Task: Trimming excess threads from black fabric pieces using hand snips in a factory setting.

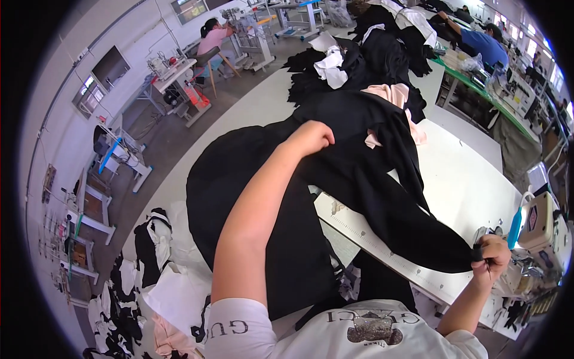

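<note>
A large black garment [263, 197] spreads over the white table and drapes down across its front edge. My left hand [310, 138] is closed on the upper part of this cloth, its fingers curled under. Out to the right, my right hand [491, 256] pinches the end of a long black piece that stretches from the garment, close to the sewing machine [538, 221]. A light blue tool or handle [515, 228] stands just beyond my right hand. Part of the fabric under my left hand is hidden by my forearm.
Black and white cloth is heaped [371, 54] at the table's far end, with peach fabric [391, 96] beside it. Scraps [137, 275] lie at lower left. A printed ruler strip [359, 230] runs along the table edge. Two people [214, 40] work at other stations.
</note>
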`<move>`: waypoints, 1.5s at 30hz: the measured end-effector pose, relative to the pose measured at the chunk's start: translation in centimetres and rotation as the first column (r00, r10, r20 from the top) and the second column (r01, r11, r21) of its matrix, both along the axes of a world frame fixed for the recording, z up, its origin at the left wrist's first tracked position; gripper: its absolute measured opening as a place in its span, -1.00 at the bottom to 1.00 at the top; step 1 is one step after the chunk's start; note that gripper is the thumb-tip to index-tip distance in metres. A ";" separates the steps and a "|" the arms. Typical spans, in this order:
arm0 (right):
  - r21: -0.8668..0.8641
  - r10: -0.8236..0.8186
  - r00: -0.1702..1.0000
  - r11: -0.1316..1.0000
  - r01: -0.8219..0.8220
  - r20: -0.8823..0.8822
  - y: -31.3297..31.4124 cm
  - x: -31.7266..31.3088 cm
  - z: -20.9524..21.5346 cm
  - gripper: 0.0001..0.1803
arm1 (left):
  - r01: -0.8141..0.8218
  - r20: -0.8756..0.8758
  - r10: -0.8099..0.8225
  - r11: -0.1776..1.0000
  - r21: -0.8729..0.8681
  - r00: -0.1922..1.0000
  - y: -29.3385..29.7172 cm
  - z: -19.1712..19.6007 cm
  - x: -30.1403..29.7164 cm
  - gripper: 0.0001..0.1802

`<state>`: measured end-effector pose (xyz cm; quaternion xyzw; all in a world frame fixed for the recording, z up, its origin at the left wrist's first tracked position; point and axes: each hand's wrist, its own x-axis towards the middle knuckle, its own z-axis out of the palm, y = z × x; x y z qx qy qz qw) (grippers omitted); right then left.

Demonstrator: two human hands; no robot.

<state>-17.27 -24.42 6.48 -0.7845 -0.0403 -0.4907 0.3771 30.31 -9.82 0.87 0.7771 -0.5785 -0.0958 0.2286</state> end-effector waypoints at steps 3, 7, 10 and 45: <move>0.046 0.090 0.994 0.995 -0.093 0.057 -0.7 0.6 -0.1 -0.65 | 0.098 0.011 -0.097 0.984 -0.148 0.995 -0.8 -3.4 -1.4 -0.72; 0.180 0.286 0.957 0.940 -0.290 0.049 -1.5 0.3 -0.9 -0.64 | 0.000 -0.063 -0.014 0.976 -0.220 0.998 -3.2 -7.0 -2.3 -0.65; 0.233 0.281 0.959 0.931 -0.282 0.039 -1.0 -0.5 -1.5 -0.64 | -0.047 0.033 0.052 0.991 -0.122 0.998 -4.8 -8.8 -3.3 -0.61; -0.026 0.731 0.280 0.338 -0.941 -0.622 32.0 9.6 -13.5 -0.83 | -0.242 -0.339 0.241 0.969 0.040 0.909 22.7 -4.3 -19.1 -0.71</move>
